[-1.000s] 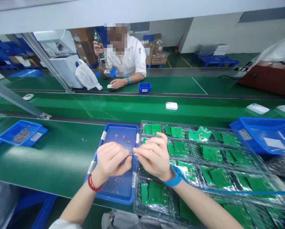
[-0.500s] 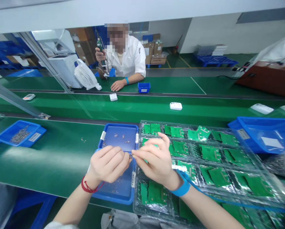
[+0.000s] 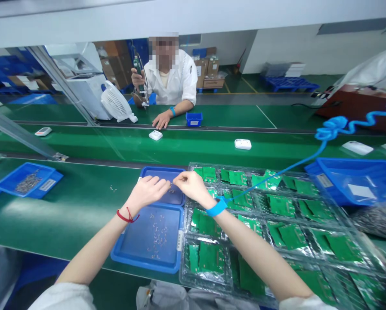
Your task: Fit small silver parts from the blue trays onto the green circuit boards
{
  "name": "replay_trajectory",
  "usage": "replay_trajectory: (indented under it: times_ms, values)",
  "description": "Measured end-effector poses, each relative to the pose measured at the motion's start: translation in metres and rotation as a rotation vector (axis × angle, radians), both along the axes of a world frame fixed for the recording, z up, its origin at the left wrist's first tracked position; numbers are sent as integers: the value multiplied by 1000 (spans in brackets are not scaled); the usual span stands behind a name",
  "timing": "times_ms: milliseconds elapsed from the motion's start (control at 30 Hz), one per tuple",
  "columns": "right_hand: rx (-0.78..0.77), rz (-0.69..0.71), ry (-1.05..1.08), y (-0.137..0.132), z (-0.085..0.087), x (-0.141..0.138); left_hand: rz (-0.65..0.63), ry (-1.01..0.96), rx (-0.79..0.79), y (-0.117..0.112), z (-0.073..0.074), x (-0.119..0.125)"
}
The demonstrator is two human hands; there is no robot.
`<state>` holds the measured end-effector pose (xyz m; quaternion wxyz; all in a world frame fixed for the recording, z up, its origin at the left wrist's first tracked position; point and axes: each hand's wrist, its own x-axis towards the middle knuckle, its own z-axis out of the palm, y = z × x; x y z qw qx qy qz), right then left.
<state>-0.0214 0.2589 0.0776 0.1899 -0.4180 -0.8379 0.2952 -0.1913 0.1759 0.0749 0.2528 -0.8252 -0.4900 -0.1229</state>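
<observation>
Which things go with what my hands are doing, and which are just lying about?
Apparently in use: left hand, right hand, far blue tray beneath them, near blue tray, its small metal pieces.
Seemingly apart from it: white fan, small blue bin, white casings.

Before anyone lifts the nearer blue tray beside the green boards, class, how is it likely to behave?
The nearer blue tray looks stiff, judging by its straight raised rim. It is probably light, being shallow and sparsely filled. The small shiny pieces inside lie scattered, apparently loose, so would likely slide if it tilted.

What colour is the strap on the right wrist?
Bright blue; the wrist strap shows best in the head view.
</observation>
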Motion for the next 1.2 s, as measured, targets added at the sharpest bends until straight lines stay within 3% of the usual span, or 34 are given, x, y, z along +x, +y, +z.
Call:
replay_trajectory:
  times_ms: [167, 333, 533, 667, 800, 967, 1200]
  values:
    - [15, -113, -102, 6, -14, -24, 150, -59, -69, 15, -28, -6]
    - [65, -129, -275, 27, -28, -39, 159, -67, -203, 39, -41, -15]
    - [278, 83, -339, 34, -28, -35, 33, -102, -365, 58, -34, -41]
    - [344, 294, -319, 33, -29, -24, -18, -188, -451, 57, -40, -59]
    - [297, 346, -303, 34, -35, -16, 58, -319, -447, 48, -58, -61]
    - [143, 331, -205, 32, -45, -24, 192, -506, -404, 42, -80, -47]
    - [-73, 295, -129, 36, -60, -40, 269, -492, -506, 40, -83, -39]
